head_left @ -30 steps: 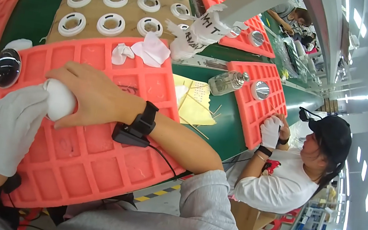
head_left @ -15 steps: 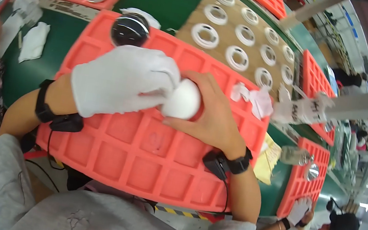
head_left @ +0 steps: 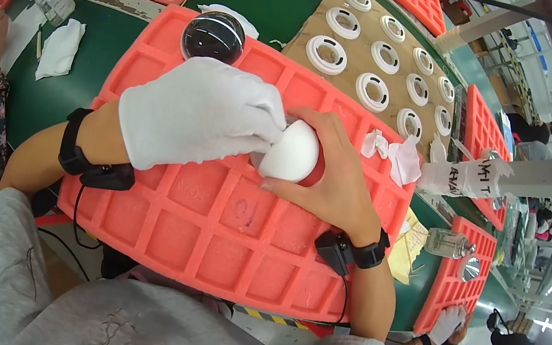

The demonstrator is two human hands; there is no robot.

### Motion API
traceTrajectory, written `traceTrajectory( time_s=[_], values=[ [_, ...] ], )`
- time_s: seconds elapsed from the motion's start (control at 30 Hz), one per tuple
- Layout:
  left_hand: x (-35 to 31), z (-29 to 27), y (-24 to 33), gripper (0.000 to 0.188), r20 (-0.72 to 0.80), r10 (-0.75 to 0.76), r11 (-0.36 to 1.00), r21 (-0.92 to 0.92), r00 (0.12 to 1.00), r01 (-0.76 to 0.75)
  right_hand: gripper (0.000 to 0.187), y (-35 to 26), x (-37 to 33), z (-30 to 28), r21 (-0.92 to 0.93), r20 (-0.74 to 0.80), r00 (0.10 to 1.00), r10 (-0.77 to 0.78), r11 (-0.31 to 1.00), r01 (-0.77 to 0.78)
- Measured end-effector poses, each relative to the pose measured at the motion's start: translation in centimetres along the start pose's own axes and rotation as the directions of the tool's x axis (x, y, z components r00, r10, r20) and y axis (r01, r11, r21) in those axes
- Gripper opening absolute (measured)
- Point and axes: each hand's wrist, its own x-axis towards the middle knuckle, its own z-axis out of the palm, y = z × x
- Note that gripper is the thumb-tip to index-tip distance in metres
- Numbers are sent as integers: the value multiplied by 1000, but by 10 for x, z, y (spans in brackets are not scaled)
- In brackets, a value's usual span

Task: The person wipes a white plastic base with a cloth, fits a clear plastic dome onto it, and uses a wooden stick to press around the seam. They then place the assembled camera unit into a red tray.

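A smooth white dome-shaped cover [head_left: 294, 152] is held above the red tray [head_left: 205, 238], tilted with its rounded side to the right. My right hand [head_left: 334, 175], bare, curves around the dome's right side with fingers above and thumb below. In a white glove, my left hand [head_left: 201, 115] has its fingers bunched together at the dome's left edge. These gloved fingers hide that edge and whatever they may pinch there. Behind the left hand, a glossy black dome [head_left: 215, 36] rests at the tray's far edge.
Rows of white rings [head_left: 373, 92] lie on a cardboard sheet [head_left: 302, 66] beyond the tray. Crumpled white scraps [head_left: 404, 160] sit on its right end. A wrapped post [head_left: 463, 177] stands at the right. Co-workers sit on both sides; a clear jar [head_left: 448, 243] is near the right one.
The whole view has shifted slightly, moving the scene a little to the right. Both hands keep their hold at the white dome, with only a small change in its tilt.
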Motion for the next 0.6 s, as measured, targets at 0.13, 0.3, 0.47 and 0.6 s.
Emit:
traceTrajectory(
  time_s=[0.13,0.3,0.47,0.6],
  values=[
    [1,-1,5,9,16,70,986,148,997,-71,81,3,-1,-1,-2,15,1000,-4,1000,4],
    [2,3,11,13,-24,37,971,236,999,-30,81,5,-1,0,-20,5,1000,-1,1000,1],
    [3,2,15,20,32,-30,963,267,999,20,82,6,-2,-1,-15,15,1000,-4,1000,4],
    [6,8,14,24,31,-47,977,211,998,39,81,10,-3,0,-21,21,1000,-20,1000,21]
  ],
)
